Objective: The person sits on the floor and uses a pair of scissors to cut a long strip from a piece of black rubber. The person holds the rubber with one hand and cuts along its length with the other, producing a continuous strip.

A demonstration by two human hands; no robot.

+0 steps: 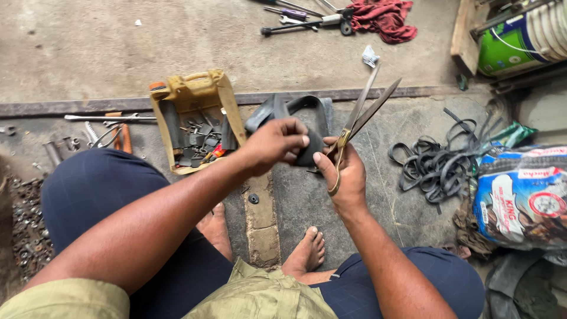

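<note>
Right grip: the right hand [347, 177] is closed around the handles of the scissors [356, 121], fingers through the loops, thumb stretched toward the rubber.
Left grip: the left hand [274, 143] is pinched shut on a black rubber piece [312, 147], thumb on top, fingers curled under.
Rubber: held in the air between both hands, above the floor [177, 35], touching the scissors near their pivot.
Blades: long, slightly parted, tips pointing up and away from the body.
Cut risk: the left fingertips sit just beside the pivot; if the blades close while the rubber shifts, a finger could get nipped.
Slip risk: the rubber looks limp, so it may fold or twist out of the pinch and give a ragged cut.
Feet: a bare foot [306, 251] lies under the hands; dropped scissors could land on it.
Around: a yellow cut-open can [195, 118] of small parts sits to the left, rubber strips [437, 159] to the right, tools [301, 18] and a red rag [384, 18] farther off.
</note>
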